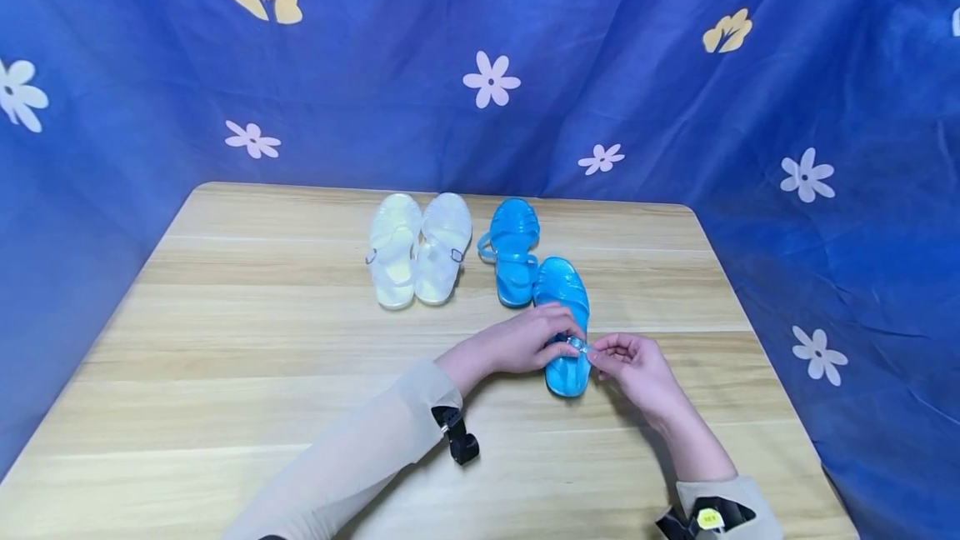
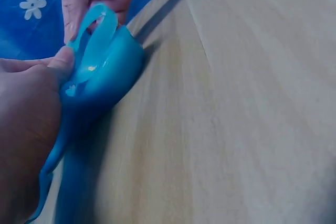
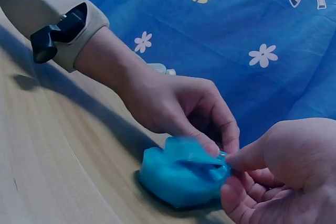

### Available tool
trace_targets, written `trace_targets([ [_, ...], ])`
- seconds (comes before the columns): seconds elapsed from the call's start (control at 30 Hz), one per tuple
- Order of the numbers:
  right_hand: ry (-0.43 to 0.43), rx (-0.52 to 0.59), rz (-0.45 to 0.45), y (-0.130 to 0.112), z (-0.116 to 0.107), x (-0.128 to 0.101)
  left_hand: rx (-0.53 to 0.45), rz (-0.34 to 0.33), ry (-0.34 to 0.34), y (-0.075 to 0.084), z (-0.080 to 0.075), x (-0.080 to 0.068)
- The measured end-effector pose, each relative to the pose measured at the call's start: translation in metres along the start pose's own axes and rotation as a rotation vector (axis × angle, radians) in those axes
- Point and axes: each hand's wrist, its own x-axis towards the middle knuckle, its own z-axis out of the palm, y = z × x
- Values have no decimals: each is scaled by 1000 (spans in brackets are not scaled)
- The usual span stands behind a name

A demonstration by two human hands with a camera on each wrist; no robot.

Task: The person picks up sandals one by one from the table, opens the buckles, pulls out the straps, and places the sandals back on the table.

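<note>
A blue jelly sandal [image 1: 562, 282] lies on the table with its toe pointing away. My left hand [image 1: 525, 340] reaches across it and pinches the ankle strap at the buckle [image 1: 577, 343]. From the right side, my right hand [image 1: 637, 373] pinches the strap's end beside that buckle, thumb against fingers. In the left wrist view the strap [image 2: 107, 24] arches up over the heel. Whether the strap runs through the buckle is hidden by the fingertips. A second blue sandal [image 1: 514, 223] lies just beyond, its strap looped out to the left.
To the left of the blue sandals, a pair of whitish clear sandals [image 1: 395, 273] lies side by side near the table's back edge. Blue flowered cloth [image 1: 390, 48] hangs behind and beside the wooden table [image 1: 225, 340]. Each sleeve carries a black strapped device [image 1: 459, 440].
</note>
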Motion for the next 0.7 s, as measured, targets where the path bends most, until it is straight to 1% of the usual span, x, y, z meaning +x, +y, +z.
trace_targets([
  [0.17, 10, 72, -6, -4, 2, 2, -20, -5, 34, 0, 3, -2],
  [0.37, 54, 166, 33, -3, 5, 3, -57, -20, 43, 4, 4, -5],
  [0.57, 58, 187, 33, -2, 8, 4, -69, -26, 41, 3, 7, -6],
  [0.7, 60, 178, 21, -2, 9, 4, -75, -26, 56, 2, 8, -6],
])
